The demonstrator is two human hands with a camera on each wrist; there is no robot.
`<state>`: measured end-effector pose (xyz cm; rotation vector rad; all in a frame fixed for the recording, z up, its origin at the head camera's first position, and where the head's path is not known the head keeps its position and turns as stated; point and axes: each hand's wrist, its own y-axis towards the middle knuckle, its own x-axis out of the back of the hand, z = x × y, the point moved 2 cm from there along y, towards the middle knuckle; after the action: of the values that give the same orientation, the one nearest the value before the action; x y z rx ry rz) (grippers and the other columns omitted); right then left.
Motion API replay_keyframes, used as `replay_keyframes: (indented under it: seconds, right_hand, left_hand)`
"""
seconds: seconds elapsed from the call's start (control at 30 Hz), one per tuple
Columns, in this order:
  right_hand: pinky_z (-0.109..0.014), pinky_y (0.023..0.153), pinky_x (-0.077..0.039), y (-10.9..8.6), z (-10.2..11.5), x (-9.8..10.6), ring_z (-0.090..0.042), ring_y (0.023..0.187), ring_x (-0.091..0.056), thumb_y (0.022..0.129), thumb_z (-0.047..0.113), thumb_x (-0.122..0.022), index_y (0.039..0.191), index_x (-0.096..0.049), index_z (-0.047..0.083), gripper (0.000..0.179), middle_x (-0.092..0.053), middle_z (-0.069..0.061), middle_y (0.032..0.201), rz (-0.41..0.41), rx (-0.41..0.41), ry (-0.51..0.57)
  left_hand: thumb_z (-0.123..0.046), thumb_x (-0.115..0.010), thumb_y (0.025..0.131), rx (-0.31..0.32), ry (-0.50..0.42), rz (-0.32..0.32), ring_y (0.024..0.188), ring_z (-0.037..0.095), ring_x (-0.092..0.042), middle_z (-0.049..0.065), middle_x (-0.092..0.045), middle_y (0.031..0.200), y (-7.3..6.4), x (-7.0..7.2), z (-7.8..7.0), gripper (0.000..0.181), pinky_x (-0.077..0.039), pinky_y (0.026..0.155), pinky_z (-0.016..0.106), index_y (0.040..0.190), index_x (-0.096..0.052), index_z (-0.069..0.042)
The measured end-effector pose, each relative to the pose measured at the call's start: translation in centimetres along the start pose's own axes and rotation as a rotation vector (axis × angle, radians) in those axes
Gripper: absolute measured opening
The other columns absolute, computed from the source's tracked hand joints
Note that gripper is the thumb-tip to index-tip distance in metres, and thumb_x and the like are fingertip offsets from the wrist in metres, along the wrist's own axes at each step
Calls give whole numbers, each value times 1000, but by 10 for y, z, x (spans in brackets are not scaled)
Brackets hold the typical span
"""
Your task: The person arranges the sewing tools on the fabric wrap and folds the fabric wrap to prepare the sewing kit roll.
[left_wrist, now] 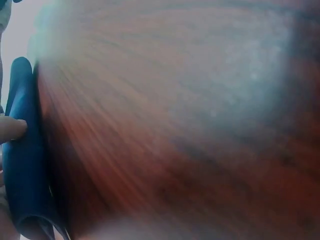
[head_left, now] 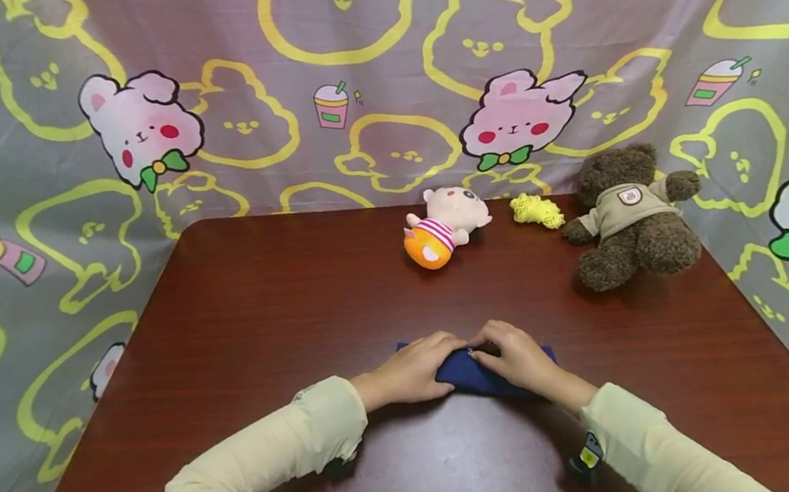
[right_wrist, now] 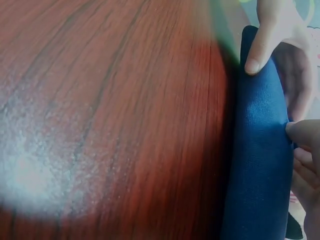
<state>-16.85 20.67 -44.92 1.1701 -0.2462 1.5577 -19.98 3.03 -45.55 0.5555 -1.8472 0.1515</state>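
A long dark blue case with a smooth, leathery surface lies on the brown table near the middle of the head view. My left hand grips its left part, thumb on the near face and fingers over the top. With thumb and fingertips, my right hand pinches the top edge, where a small shiny bit shows. Seen from the right wrist, the blue case stands long and rounded, and the left thumb presses on it. One end of the case looks hollow and curled in the left wrist view.
Behind the hands lies a plush toy in a striped top and orange bottom. A bundle of yellow yarn sits between it and a brown teddy bear at the back right. A patterned curtain surrounds the table.
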Motion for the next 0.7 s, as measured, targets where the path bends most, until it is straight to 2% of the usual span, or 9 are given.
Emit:
replay_keyframes:
  seconds: [0.13,0.37,0.53,0.7]
  right_hand:
    - [-25,63,-48,2,-1,-1,-15,72,-59,70,1,-73,84,-65,7,17,-61,-2,80,14,-65,49]
    - [-26,63,-48,8,-3,0,-15,70,-61,72,5,-71,84,-66,5,13,-62,-4,80,117,-275,109]
    - [-27,63,-45,12,-1,2,-13,69,-56,73,8,-70,83,-66,7,12,-61,-1,73,166,-457,151]
    - [-28,63,-42,14,0,0,-14,68,-53,71,7,-69,81,-64,8,12,-58,-2,71,161,-531,164]
  left_hand:
    - [-21,-69,75,-3,-37,26,115,17,-45,6,-49,123,2,1,1,60,-32,99,30,125,-44,-2]
    - [-23,-68,77,43,-108,116,120,17,-40,5,-46,128,4,2,3,61,-29,100,34,129,-41,-6]
    - [-23,-68,78,55,-120,102,119,16,-41,4,-46,127,4,0,4,60,-31,99,34,129,-41,-6]
    - [-23,-67,78,17,-69,55,117,15,-43,5,-48,126,3,-1,3,60,-32,98,32,129,-41,-5]
